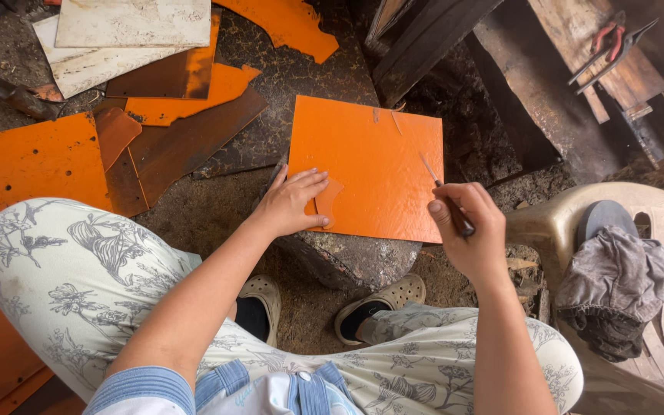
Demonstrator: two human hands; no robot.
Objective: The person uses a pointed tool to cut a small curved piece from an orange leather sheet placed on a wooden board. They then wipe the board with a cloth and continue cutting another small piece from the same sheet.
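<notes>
A square orange sheet [378,165] lies on a stone block [363,257] in front of my knees. My left hand [290,204] presses flat on the sheet's near left corner, fingers spread over a small orange cut-out piece [329,201]. My right hand [466,230] grips a thin pointed tool [441,188] like a pen, its tip just over the sheet near the right edge. Faint scored lines show near the sheet's top edge.
More orange and brown sheet offcuts [36,161] and pale sheets [128,31] are scattered on the dirt floor to the left. A plastic chair [662,230] with a grey cloth [616,288] stands at right. Pliers [612,46] rest on wooden planks at the top right.
</notes>
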